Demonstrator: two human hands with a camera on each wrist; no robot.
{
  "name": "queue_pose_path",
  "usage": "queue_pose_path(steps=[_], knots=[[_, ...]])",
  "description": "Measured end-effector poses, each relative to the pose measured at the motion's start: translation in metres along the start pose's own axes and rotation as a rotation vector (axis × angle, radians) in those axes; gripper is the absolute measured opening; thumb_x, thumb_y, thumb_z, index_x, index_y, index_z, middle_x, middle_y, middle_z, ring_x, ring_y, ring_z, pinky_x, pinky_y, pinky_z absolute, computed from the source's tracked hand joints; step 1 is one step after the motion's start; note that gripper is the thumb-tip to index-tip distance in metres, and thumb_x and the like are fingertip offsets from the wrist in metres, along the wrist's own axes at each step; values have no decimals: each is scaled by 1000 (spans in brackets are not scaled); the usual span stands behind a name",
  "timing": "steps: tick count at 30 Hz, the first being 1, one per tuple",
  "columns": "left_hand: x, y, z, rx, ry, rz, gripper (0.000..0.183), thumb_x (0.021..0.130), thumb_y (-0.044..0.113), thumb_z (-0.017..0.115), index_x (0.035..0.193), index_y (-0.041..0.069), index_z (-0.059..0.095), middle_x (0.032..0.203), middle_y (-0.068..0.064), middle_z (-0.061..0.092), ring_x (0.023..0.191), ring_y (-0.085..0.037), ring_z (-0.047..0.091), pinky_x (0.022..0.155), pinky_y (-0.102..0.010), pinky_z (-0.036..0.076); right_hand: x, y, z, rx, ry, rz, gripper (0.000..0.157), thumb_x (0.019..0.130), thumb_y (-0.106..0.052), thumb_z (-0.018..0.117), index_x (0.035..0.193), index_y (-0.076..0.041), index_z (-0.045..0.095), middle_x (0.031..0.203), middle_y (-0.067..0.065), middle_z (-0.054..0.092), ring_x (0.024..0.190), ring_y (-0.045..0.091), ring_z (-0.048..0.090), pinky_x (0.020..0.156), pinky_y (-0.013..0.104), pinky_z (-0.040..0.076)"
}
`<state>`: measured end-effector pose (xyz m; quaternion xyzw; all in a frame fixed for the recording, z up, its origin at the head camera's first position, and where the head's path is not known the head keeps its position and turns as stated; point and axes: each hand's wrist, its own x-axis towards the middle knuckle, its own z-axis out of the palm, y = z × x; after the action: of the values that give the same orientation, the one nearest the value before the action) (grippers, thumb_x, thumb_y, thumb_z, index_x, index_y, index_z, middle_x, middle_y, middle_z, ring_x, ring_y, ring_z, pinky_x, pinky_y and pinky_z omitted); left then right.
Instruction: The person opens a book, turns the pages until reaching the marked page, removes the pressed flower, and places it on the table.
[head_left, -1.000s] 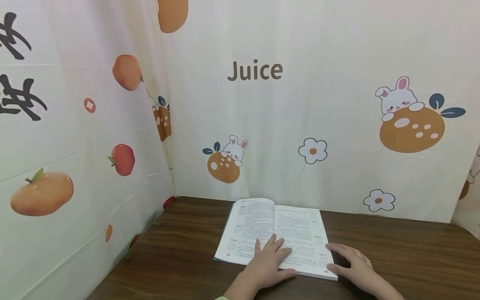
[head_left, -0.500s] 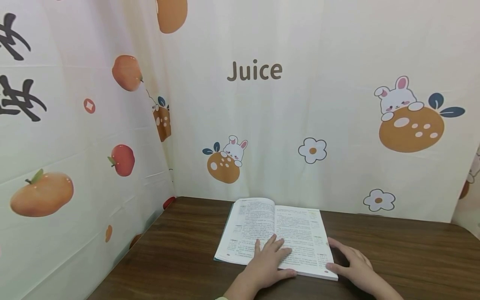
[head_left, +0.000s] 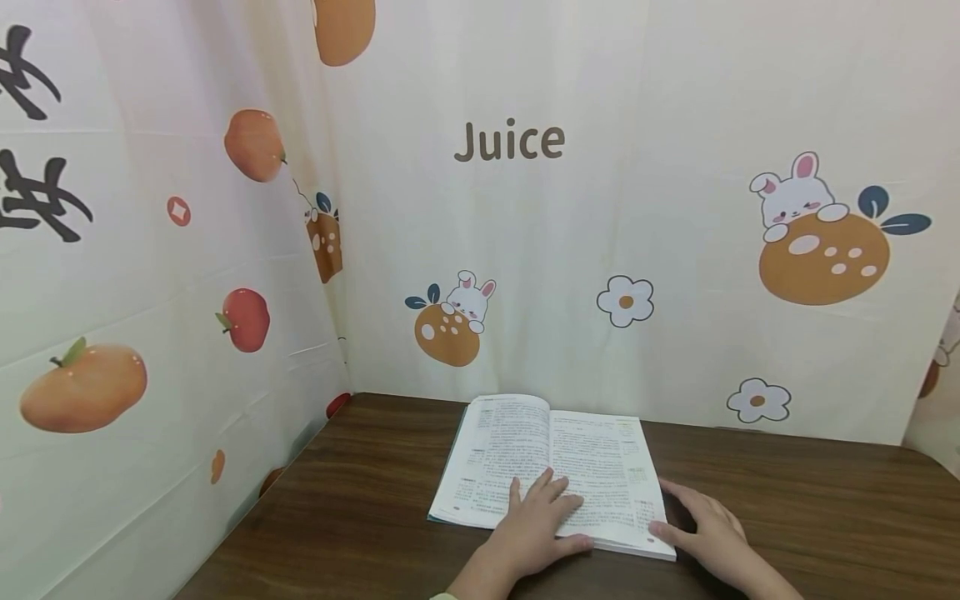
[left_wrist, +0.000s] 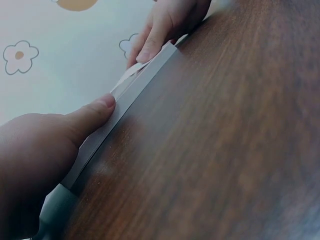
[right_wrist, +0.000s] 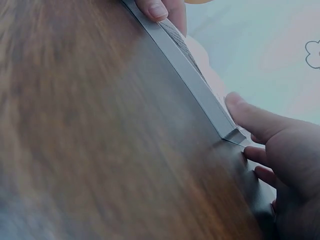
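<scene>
An open book (head_left: 592,450) with printed white pages lies on the brown wooden table. My left hand (head_left: 528,533) rests on its lower middle, fingers spread across the pages and thumb by the bottom edge. In the left wrist view, that thumb lies against the page block. My right hand (head_left: 708,529) is at the book's lower right corner, its thumb on top of the page (head_left: 636,500) and its other fingers along the right edge. Seen from the right wrist, the page bows up slightly between the thumb (right_wrist: 250,112) and the fingers, which partly hide below the edge.
The dark wooden tabletop (head_left: 360,475) extends on both sides of the book. Just behind the book hangs a pale curtain (head_left: 540,333) printed with rabbits, fruit and flowers, and another printed curtain (head_left: 150,292) runs along the left side.
The right index finger has slid off the page to the book's right edge, and the thumb has shifted slightly left. The page beneath it now bows a little. My left hand has stayed still.
</scene>
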<state>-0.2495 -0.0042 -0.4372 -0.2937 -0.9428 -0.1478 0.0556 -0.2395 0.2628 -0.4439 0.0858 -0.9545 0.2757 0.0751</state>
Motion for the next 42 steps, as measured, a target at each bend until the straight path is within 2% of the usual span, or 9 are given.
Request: queue_pose_path(steps=[11, 19, 23, 29, 32, 35, 37, 39, 42], knots=[[0, 1, -1, 17, 44, -4, 49, 84, 63, 45, 118, 31, 61, 135, 8, 48, 134, -20, 30, 98, -66, 23, -2, -2, -1, 76, 46, 8, 47, 99, -36, 38, 126, -1, 54, 127, 26, 49, 118, 47, 37, 84, 65, 24], [0, 3, -2, 40, 137, 1, 28, 94, 44, 48, 105, 28, 67, 120, 15, 58, 124, -12, 44, 96, -64, 29, -4, 0, -1, 72, 56, -22, 36, 97, -27, 45, 123, -4, 57, 126, 25, 51, 117, 47, 39, 84, 63, 25], [2, 5, -4, 16, 195, -42, 30, 92, 28, 51, 121, 21, 59, 114, 10, 62, 114, -9, 53, 97, -61, 32, -3, 1, 0, 57, 31, -20, 42, 92, -33, 55, 124, -6, 56, 129, 26, 49, 117, 47, 38, 84, 65, 24], [4, 4, -5, -8, 322, -95, 65, 87, 18, 56, 145, 16, 26, 101, -4, 67, 99, -15, 63, 97, -53, 37, -3, 2, 0, 52, 24, -15, 50, 86, -39, 61, 123, -6, 56, 129, 27, 48, 117, 48, 36, 84, 66, 23], [4, 3, -4, -25, 422, -82, 80, 82, 12, 61, 148, 17, 16, 117, -7, 61, 109, -19, 57, 97, -51, 38, -3, 1, 0, 56, 12, -4, 51, 86, -39, 61, 124, -5, 56, 129, 27, 47, 118, 49, 36, 84, 67, 23], [4, 0, -3, 11, 529, -50, 92, 73, 5, 65, 148, 17, 14, 144, -12, 33, 130, -27, 35, 97, -56, 34, -2, 1, 0, 58, 7, -1, 51, 86, -39, 61, 124, -5, 55, 130, 28, 46, 118, 49, 36, 84, 67, 23], [5, -1, -3, 80, 567, -26, 95, 68, 2, 67, 148, 19, 19, 152, -13, 14, 137, -30, 18, 99, -60, 29, -3, 1, -1, 57, 4, 3, 51, 86, -39, 62, 124, -5, 56, 130, 28, 46, 118, 49, 35, 84, 67, 22], [5, -3, -3, 184, 558, -1, 91, 66, 3, 68, 146, 23, 28, 154, -10, 7, 139, -32, 7, 100, -62, 24, -2, 1, -1, 54, 2, 5, 52, 86, -39, 62, 124, -4, 55, 130, 28, 46, 118, 50, 35, 84, 67, 22], [5, -4, -5, 330, 482, 140, 71, 68, 7, 70, 132, 29, 51, 150, 2, 27, 139, -24, 16, 105, -56, 21, -2, 1, -1, 54, -3, 13, 53, 86, -40, 61, 124, -4, 55, 130, 28, 46, 118, 49, 35, 84, 67, 22]])
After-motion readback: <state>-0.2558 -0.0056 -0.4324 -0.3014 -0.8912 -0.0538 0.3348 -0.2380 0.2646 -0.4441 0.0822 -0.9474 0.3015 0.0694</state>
